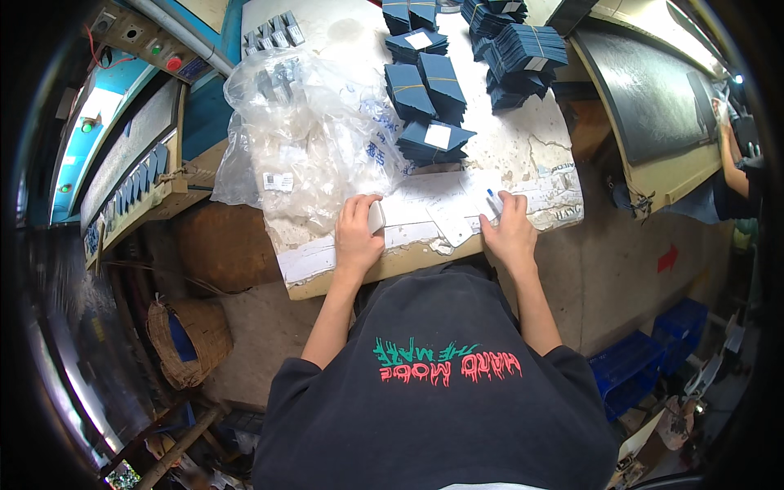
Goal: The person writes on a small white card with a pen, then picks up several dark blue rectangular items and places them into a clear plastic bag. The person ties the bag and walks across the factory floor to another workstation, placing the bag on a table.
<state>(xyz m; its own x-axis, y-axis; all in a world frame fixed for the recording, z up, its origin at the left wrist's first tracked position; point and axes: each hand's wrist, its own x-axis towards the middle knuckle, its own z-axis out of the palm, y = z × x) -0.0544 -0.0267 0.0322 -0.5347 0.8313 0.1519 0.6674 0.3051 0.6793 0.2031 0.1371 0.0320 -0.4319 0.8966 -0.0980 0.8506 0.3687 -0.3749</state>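
Flanking the paper point(420, 196), our left hand point(357, 235) is gripping a white slab point(376, 217), our right hand point(512, 234) pinching a pen point(493, 201); we're probably preparing to write, needing tip contact.

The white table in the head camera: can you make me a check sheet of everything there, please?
Surface: worn white table, chipped near its front edge, bearing banded dark-blue stacks.
Work things: white paper sheet, flat white tag.
Clutter: crumpled clear plastic bag.
Hands: left hand has its fingers around a white rounded object; right hand holds a slim blue-ended white pen.
Cables: thin red wire, upper left.
Surroundings: brown woven basket, blue plastic crates, another person's arm.
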